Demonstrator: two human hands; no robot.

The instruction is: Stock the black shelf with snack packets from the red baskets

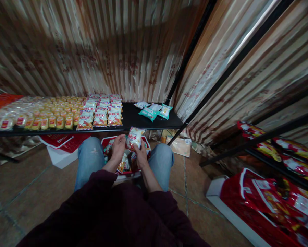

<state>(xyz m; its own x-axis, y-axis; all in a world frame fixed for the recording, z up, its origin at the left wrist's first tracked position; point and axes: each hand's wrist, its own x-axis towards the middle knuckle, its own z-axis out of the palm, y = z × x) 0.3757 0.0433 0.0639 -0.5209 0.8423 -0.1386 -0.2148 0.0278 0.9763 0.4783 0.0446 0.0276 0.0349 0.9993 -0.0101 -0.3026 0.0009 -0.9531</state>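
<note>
My right hand grips a small white snack packet with red print, held just in front of the shelf edge. My left hand is right beside the packet, its fingers curled against the packet's left side. Both hands hover between my knees, above a red basket with more snack packets in it. On the low black shelf lie rows of red-and-white packets and several teal packets.
Yellow packets and pale wrapped ones fill the shelf's left part. A red basket on a white box stands under the shelf at left. A cardboard box sits by the shelf leg. Black racks with red bags stand at right.
</note>
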